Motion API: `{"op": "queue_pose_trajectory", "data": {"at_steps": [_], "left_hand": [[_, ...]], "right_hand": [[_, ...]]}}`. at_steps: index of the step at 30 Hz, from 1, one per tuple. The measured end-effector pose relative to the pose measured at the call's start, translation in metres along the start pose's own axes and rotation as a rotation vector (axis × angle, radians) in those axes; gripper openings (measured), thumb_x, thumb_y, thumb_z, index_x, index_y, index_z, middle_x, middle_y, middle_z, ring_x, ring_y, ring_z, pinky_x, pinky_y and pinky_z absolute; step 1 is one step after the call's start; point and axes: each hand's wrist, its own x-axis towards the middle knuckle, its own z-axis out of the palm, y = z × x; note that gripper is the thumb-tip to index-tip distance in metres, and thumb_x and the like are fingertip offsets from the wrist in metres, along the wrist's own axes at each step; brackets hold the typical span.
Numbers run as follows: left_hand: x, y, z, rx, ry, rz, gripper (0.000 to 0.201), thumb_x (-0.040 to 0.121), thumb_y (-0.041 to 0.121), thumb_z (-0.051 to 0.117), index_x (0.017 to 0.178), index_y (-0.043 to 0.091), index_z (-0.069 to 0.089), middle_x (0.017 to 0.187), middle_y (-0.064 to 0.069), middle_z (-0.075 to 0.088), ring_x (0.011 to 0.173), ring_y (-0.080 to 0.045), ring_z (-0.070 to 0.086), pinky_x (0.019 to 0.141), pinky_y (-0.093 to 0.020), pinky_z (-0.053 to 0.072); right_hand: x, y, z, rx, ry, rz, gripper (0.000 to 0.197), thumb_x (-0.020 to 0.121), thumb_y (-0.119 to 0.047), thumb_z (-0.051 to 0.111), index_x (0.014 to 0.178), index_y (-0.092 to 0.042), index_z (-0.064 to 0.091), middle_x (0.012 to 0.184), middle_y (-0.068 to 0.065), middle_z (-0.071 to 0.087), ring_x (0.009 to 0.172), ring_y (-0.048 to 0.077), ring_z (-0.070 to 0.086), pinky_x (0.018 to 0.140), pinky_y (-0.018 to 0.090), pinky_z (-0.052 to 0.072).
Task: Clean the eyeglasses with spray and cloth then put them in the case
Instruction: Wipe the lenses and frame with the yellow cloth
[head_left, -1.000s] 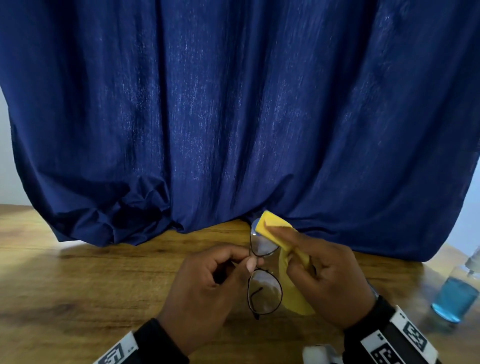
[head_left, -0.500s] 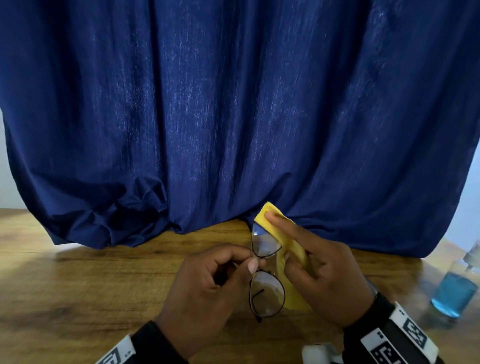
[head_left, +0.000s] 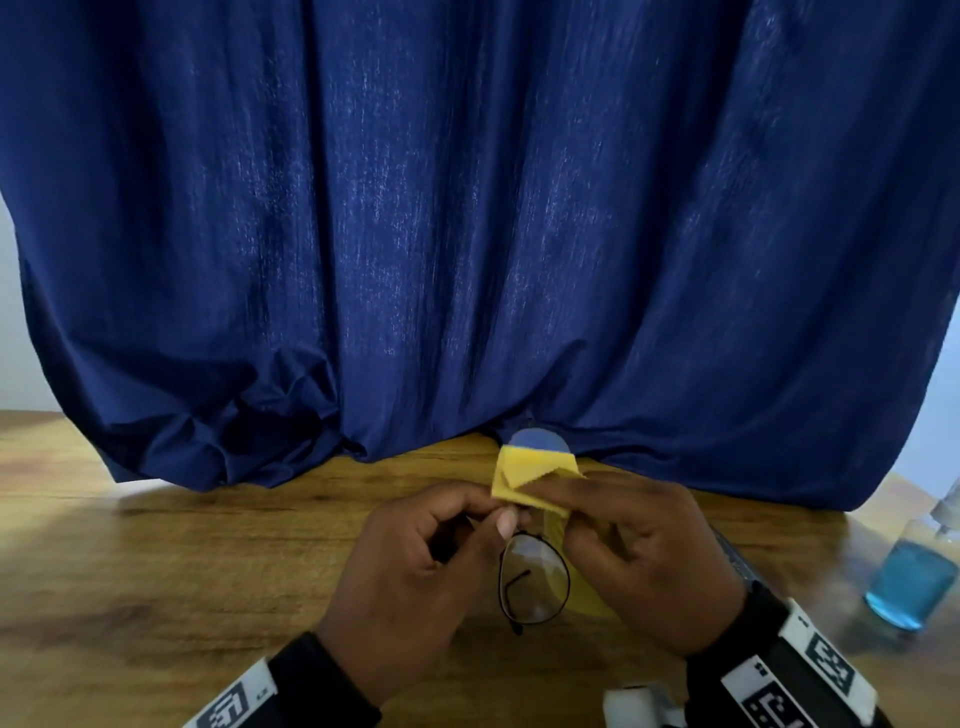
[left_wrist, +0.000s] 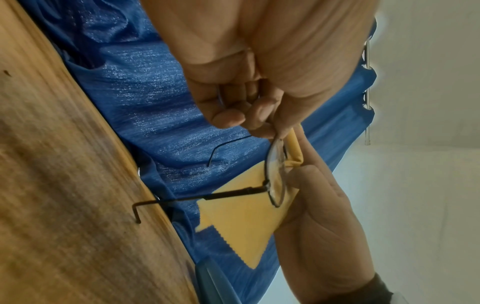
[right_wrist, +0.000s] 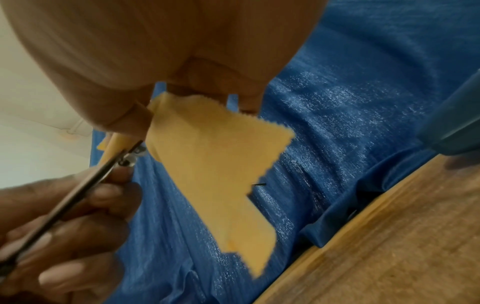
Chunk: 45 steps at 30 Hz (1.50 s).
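Observation:
Thin black-framed eyeglasses (head_left: 534, 581) hang above the wooden table, held on edge with one lens low and the other high. My left hand (head_left: 415, 566) pinches the frame at the bridge, seen also in the left wrist view at the eyeglasses (left_wrist: 275, 174) and left hand (left_wrist: 249, 115). My right hand (head_left: 639, 551) pinches a yellow cloth (head_left: 524, 475) folded over the upper lens, whose top edge peeks out. In the right wrist view the yellow cloth (right_wrist: 221, 164) hangs from my right hand's fingers (right_wrist: 207, 82), beside the eyeglasses (right_wrist: 78, 189). No case is in view.
A clear spray bottle with blue liquid (head_left: 914, 582) stands at the right on the wooden table (head_left: 182, 571). A dark blue curtain (head_left: 467, 234) hangs behind and bunches on the table's far side. A white object (head_left: 636, 704) shows at the bottom edge.
My right hand's fingers have slid down the upper lens and the cloth is now folded over it. The eyeglasses and left hand have stayed about where they were.

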Motion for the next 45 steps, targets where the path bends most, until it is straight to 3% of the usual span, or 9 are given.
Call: {"op": "queue_pose_trajectory", "data": {"at_steps": [5,10,14,17,24,28,36,41,45], "left_hand": [[0.001,0.000,-0.001,0.009,-0.006,0.008,0.012,0.089,0.026,0.067,0.088,0.026,0.079,0.069,0.013,0.073,0.052,-0.004,0.055,0.050,-0.013,0.040],[0.000,0.002,0.003,-0.014,-0.022,0.016,0.013,0.091,0.022,0.067,0.092,0.021,0.080,0.071,0.021,0.074,0.053,0.003,0.054,0.051,-0.008,0.039],[0.000,0.000,0.001,0.032,-0.013,0.013,0.012,0.091,0.025,0.068,0.090,0.027,0.079,0.068,0.012,0.072,0.053,0.001,0.051,0.050,-0.012,0.038],[0.001,-0.003,0.001,0.054,-0.012,-0.003,0.011,0.092,0.020,0.069,0.086,0.024,0.078,0.065,0.015,0.068,0.053,0.002,0.052,0.050,-0.010,0.038],[0.000,-0.003,0.002,-0.005,-0.029,0.001,0.013,0.091,0.027,0.066,0.094,0.024,0.079,0.084,0.014,0.079,0.069,-0.027,0.068,0.059,-0.030,0.053],[0.000,-0.003,0.001,0.013,-0.019,0.019,0.014,0.089,0.033,0.066,0.094,0.030,0.079,0.078,0.002,0.077,0.065,-0.026,0.065,0.055,-0.030,0.050],[0.001,-0.007,0.002,0.011,-0.035,0.008,0.016,0.090,0.030,0.065,0.096,0.024,0.078,0.091,0.016,0.079,0.077,-0.028,0.070,0.069,-0.038,0.058],[0.001,-0.009,0.001,0.022,-0.031,-0.001,0.016,0.090,0.034,0.065,0.096,0.029,0.078,0.085,0.005,0.078,0.073,-0.028,0.068,0.066,-0.044,0.055],[0.001,-0.009,0.001,0.022,-0.015,-0.008,0.015,0.089,0.036,0.065,0.094,0.031,0.078,0.079,0.005,0.077,0.066,-0.030,0.063,0.057,-0.040,0.051]], "right_hand": [[0.000,-0.001,-0.005,0.026,0.092,-0.007,0.036,0.082,-0.016,0.056,0.106,-0.033,0.077,0.068,-0.016,0.065,0.058,0.002,0.055,0.056,0.012,0.041],[-0.002,0.002,0.001,0.041,0.051,0.040,0.051,0.085,-0.013,0.058,0.132,-0.034,0.062,0.053,-0.013,0.046,0.046,0.000,0.041,0.050,0.008,0.034],[-0.001,0.000,0.001,0.091,0.068,0.009,0.040,0.082,-0.016,0.056,0.111,-0.038,0.073,0.077,-0.009,0.072,0.061,0.007,0.062,0.054,0.023,0.050],[0.000,0.000,-0.002,0.073,0.117,-0.002,0.032,0.081,-0.016,0.055,0.098,-0.032,0.077,0.071,-0.009,0.070,0.056,0.005,0.057,0.052,0.015,0.043],[0.000,0.000,0.001,0.023,0.071,0.032,0.053,0.085,-0.006,0.060,0.132,-0.030,0.063,0.050,-0.010,0.042,0.044,0.000,0.038,0.051,0.004,0.031],[0.000,-0.002,0.000,0.061,0.071,-0.001,0.038,0.082,-0.014,0.056,0.111,-0.029,0.075,0.074,-0.016,0.070,0.056,0.002,0.057,0.057,0.010,0.042],[-0.001,-0.003,0.003,0.059,0.061,0.036,0.049,0.086,-0.015,0.055,0.133,-0.028,0.063,0.050,-0.014,0.041,0.044,0.001,0.037,0.050,0.006,0.031],[0.000,0.000,0.004,0.083,0.067,0.035,0.038,0.082,-0.016,0.055,0.111,-0.029,0.076,0.075,-0.016,0.070,0.056,0.006,0.059,0.053,0.019,0.047],[0.001,0.000,0.001,0.039,0.127,0.023,0.037,0.080,-0.011,0.056,0.107,-0.028,0.076,0.064,-0.028,0.056,0.050,-0.004,0.048,0.054,0.004,0.034]]}}
